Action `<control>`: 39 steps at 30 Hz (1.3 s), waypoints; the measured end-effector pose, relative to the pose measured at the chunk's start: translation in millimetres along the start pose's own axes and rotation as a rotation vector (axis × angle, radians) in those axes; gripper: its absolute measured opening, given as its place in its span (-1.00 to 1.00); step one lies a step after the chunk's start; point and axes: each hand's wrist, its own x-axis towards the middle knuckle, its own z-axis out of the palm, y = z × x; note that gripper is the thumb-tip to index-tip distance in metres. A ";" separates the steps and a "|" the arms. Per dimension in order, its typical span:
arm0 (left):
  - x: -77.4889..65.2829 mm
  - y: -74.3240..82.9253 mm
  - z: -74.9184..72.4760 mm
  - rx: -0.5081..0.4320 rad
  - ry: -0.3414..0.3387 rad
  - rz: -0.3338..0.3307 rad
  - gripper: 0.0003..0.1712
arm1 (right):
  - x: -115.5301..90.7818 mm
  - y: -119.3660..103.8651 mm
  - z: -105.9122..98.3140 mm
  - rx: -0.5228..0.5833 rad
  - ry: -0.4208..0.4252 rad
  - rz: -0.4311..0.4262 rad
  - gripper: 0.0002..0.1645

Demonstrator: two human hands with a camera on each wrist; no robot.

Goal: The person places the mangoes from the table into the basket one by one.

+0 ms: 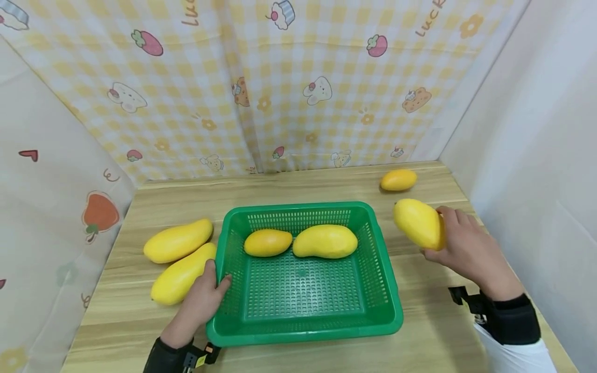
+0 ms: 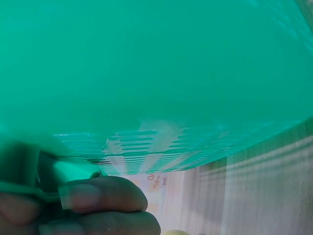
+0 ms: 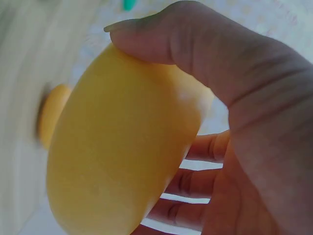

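Observation:
A green plastic basket (image 1: 303, 336) stands on the wooden table, with a small orange-yellow mango (image 1: 268, 243) and a larger yellow mango (image 1: 325, 241) lying side by side toward its far wall. My left hand (image 1: 203, 299) grips the basket's left rim, thumb over the inside; in the left wrist view the curled fingers (image 2: 105, 196) show below the green wall. To the right of the basket, my right hand (image 1: 471, 248) holds a yellow mango (image 1: 418, 223) between thumb and fingers. The right wrist view shows that mango (image 3: 122, 142) close up.
Two yellow mangoes (image 1: 178, 241) lie left of the basket, the nearer one partly behind my left hand. A small orange-yellow mango (image 1: 398, 180) sits at the back right. A checked cloth (image 1: 289, 119) hangs behind the table (image 1: 186, 199), with white sheets on both sides.

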 end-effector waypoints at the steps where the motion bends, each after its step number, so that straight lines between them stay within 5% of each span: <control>1: -0.1 -0.2 0.3 -0.003 0.000 0.002 -0.68 | 2.8 -4.7 -1.9 -0.006 0.003 -0.018 0.01; 14: 0.2 1.2 1.7 -0.010 0.000 0.011 -0.67 | 35.1 -69.8 -11.9 -0.071 -0.051 -0.239 0.02; 22: -0.1 0.8 1.9 -0.007 0.007 0.002 -0.72 | 48.0 -109.3 0.8 -0.144 -0.029 -0.473 -0.04; 39: -1.3 0.1 0.0 0.003 -0.001 -0.002 -0.70 | 60.0 -168.7 36.3 -0.164 -0.137 -0.689 0.04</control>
